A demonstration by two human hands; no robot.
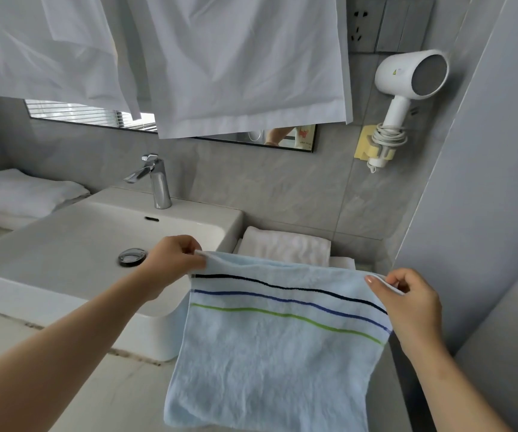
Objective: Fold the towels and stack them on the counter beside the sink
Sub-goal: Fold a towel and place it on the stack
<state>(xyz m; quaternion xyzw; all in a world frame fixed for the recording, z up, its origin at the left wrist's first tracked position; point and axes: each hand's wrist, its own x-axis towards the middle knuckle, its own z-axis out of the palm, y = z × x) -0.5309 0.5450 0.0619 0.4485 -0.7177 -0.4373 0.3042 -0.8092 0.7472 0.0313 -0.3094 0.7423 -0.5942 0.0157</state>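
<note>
Now each hand [170, 260] [407, 294] pinches the towel's [270, 353] top corners.

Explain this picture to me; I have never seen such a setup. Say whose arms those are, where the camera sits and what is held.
No machine here: a person wears one camera on the head, looking down at their own arms. The left hand and right hand each pinch a top corner of a light blue striped towel, which hangs free near the sink. Folded white towels lie right of the sink; more white towels lie at its left. A hair dryer hangs on the wall.
</note>
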